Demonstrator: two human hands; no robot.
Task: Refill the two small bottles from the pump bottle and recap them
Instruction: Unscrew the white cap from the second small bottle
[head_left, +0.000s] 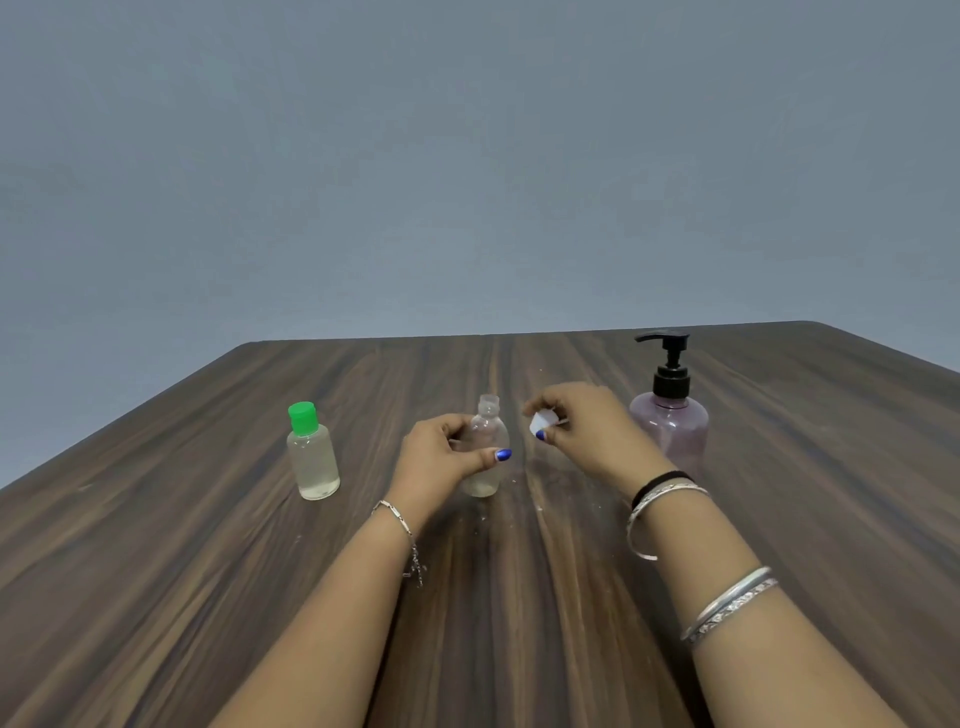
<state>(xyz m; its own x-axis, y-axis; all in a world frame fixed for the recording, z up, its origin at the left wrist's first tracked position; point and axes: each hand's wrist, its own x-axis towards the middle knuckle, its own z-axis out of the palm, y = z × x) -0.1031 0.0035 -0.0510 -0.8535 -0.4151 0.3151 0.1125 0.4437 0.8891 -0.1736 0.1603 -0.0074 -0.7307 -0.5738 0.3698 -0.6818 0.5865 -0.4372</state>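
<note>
Landmark: the small clear uncapped plastic bottle (484, 447), upright at mid-table.

Nearest the camera, two bare forearms are seen entering from the bottom edge, bangles on the right wrist, a thin chain bracelet on the left.

The clear bottle is gripped round its body by the left hand (441, 457), thumb across the front, fingers curled behind. Its base looks to be on or just above the dark wood-grain table (156, 571); contact can't be confirmed. The neck is open. Little liquid is seen inside, only a trace near the bottom.

Just right of the bottle's shoulder, a small white cap (541, 420) is pinched in the fingertips of the right hand (576, 431), apart from the neck and below the level of the neck opening.

Left of the landmark, well apart, a second small clear bottle with a green flip cap (311, 453) is standing capped, liquid filling most of it. It is judged done, or not yet opened.

Right and slightly behind, past the right hand, the tinted purple pump bottle with a black pump head (670, 410) is standing untouched, spout turned left.

Step judged: cap just off, fill pending. The cap should be parked within reach, open side up. The open neck should be brought directly under the spout and held steady by the left hand. Short pump strokes are advised; the neck is narrow, so overshoot is likely.
</note>
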